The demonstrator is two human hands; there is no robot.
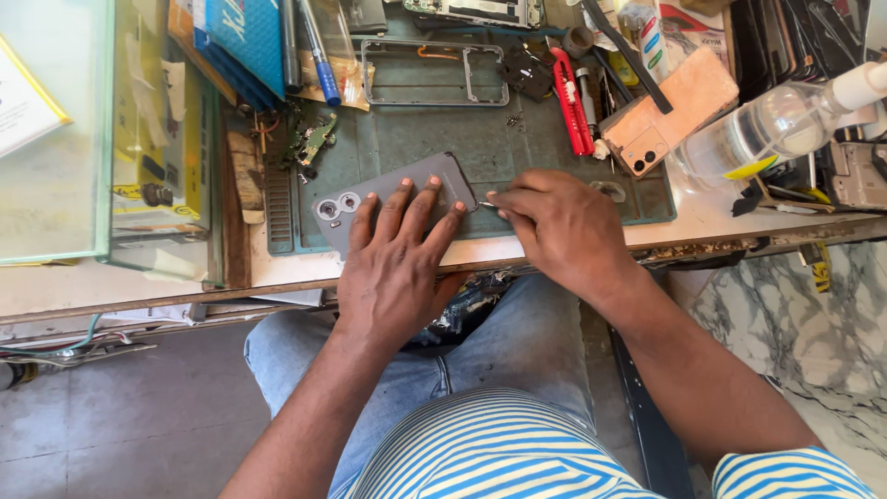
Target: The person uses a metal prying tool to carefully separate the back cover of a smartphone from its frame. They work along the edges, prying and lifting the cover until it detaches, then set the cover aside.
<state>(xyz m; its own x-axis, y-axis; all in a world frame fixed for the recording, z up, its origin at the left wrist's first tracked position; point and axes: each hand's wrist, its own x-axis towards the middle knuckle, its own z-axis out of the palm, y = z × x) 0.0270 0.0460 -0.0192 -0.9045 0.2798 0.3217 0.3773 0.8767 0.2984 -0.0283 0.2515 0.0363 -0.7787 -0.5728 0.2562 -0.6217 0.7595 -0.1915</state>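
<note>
While the green work mat (407,139) carries everything, the grey phone (388,199) lies back-up at its near edge, pinned flat under the spread fingers of the left hand (397,259), seemingly to stop it sliding. Just right of that press, the right hand (564,226) is pinched shut on a thin metal tool (487,204), tip at the phone's end. Beyond the hands lies an empty phone frame (434,72); far right, a clear bottle (785,125) whose contents I cannot tell.
</note>
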